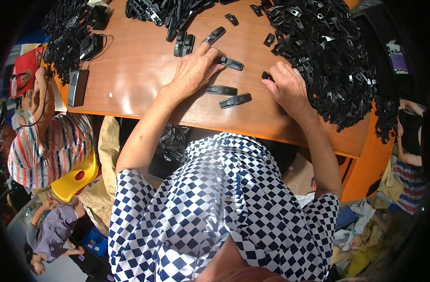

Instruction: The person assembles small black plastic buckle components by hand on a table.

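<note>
My left hand (195, 73) rests over the wooden table, its thumb and fingers closed on one end of a long black plastic clip piece (232, 63). Just past its fingertips lies a similar black piece (214, 35). In my right hand (289, 89), thumb and fingers pinch a small black plastic part (266, 75), mostly hidden by the fingers. Two more long pieces, one black (221, 90) and another below it (235, 100), lie between my forearms. A pair of upright black pieces (183, 44) sits beyond my left hand.
A large heap of small black parts (318, 61) covers the table's right side. Long black pieces (165, 11) are piled at the far edge. At left stand a dark box (77, 88), a corded black device (91, 47) and another black heap (64, 42). Other people sit nearby on both sides.
</note>
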### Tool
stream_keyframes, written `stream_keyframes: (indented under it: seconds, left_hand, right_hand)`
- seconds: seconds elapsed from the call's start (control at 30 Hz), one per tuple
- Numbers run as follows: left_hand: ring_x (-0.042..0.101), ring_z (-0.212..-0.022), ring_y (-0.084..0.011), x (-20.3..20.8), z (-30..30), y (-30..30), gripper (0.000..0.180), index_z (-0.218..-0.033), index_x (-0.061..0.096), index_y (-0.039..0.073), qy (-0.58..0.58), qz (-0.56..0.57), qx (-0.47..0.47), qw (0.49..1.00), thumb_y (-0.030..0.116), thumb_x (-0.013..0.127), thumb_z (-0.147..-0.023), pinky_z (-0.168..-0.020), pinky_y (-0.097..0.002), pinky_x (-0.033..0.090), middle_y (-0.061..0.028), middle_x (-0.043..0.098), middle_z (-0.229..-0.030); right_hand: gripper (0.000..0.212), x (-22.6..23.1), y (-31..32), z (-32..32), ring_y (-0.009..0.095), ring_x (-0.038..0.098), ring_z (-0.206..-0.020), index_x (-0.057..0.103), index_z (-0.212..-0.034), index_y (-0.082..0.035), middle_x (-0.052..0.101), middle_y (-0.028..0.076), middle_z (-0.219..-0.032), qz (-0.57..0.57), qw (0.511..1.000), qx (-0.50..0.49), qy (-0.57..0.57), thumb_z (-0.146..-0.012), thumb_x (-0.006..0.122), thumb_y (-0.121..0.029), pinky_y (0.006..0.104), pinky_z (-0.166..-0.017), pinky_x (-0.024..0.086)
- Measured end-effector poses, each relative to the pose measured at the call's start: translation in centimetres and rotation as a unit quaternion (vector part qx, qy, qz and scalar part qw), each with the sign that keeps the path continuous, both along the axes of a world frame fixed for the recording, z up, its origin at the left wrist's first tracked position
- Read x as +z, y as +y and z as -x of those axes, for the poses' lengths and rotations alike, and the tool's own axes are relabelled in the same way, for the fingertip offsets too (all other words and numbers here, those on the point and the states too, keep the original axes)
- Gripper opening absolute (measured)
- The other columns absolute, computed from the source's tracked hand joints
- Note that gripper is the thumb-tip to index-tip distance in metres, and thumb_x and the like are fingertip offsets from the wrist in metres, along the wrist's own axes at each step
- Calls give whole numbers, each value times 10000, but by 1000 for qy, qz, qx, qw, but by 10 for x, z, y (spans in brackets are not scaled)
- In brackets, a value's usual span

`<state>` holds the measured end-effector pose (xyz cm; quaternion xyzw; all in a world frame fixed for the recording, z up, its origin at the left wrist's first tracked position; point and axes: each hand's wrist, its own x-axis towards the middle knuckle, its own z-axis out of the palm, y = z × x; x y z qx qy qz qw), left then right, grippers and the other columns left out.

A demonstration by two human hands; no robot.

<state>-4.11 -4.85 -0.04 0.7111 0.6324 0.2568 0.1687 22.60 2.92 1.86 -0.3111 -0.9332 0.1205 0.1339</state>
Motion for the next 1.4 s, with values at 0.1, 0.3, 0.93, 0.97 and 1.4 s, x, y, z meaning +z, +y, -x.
stream_keyframes:
  seconds: [0.1, 0.3, 0.93, 0.97, 1.4]
  left_hand:
    - [670, -920, -346, -4, 3, 2, 209, -1069, 678, 85, -20, 1, -26, 999, 212, 707, -906, -785, -441, 550, -114, 641, -1024]
    - [676, -856, -300, -7, 4, 4, 231, -1062, 692, 78, -51, -24, -52, 997, 235, 714, -894, -739, -405, 538, -87, 666, -952]
    - [677, -856, -324, -4, 1, 1, 236, -1034, 686, 45, -48, -5, -51, 998, 213, 714, -870, -729, -408, 538, -103, 687, -943]
    - [677, -857, -322, -5, 2, 2, 235, -1035, 688, 48, -54, -13, -51, 997, 213, 714, -871, -732, -406, 538, -104, 689, -946]
    - [689, -856, -332, -13, 10, 15, 216, -1042, 716, 73, -52, 13, -30, 998, 202, 731, -870, -737, -422, 544, -115, 702, -940]
  right_hand:
    - [213, 7, 7, 21, 305, 630, -847, 621, -880, -42, 612, 117, -893, 8, 999, 21, 35, -813, 781, -165, 411, -771, 495]
    - [215, 14, 12, 46, 320, 676, -734, 596, -871, -54, 667, 126, -752, 41, 997, 49, -52, -852, 748, -205, 436, -694, 512]
    - [213, 10, -8, 43, 374, 684, -747, 536, -933, -67, 672, 148, -783, 116, 985, -24, -128, -971, 624, -256, 483, -648, 523]
    - [213, 13, -9, 46, 374, 684, -747, 536, -933, -67, 672, 148, -783, 117, 985, -24, -125, -971, 624, -256, 483, -648, 523]
    - [234, -9, 8, 82, 392, 694, -790, 583, -998, -44, 699, 185, -810, 111, 990, -9, -82, -972, 622, -273, 490, -675, 536]
